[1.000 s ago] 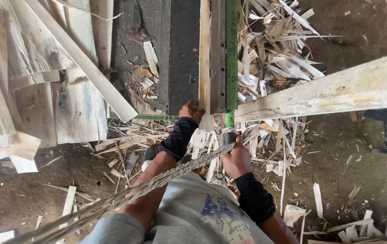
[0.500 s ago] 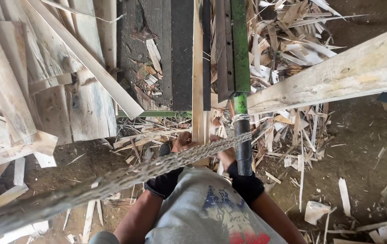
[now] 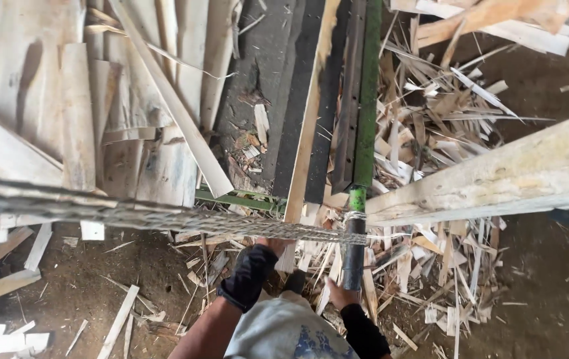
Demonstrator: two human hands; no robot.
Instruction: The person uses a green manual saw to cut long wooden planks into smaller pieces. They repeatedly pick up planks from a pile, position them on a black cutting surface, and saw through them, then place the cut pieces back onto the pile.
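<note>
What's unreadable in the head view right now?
- Left hand: fingers hidden behind the pale wooden strip and the blurred grey twisted rope; grip unclear.
- Right hand: mostly hidden by the dark upright pipe.
- Both forearms cut off by the bottom edge.

The long plank (image 3: 305, 133) is pale, raw wood with a rough sawn face, and the bar (image 3: 357, 199) beside it looks like metal, green paint along the top and dull, dark and scuffed lower down where the right hand (image 3: 339, 292) meets it. Both wrists wear matt black cloth cuffs (image 3: 248, 276). The thick rope (image 3: 164, 216) is grey and fibrous, and the floor (image 3: 537, 292) is dry, matt dirt strewn with splintery veneer scraps (image 3: 430, 113).
</note>
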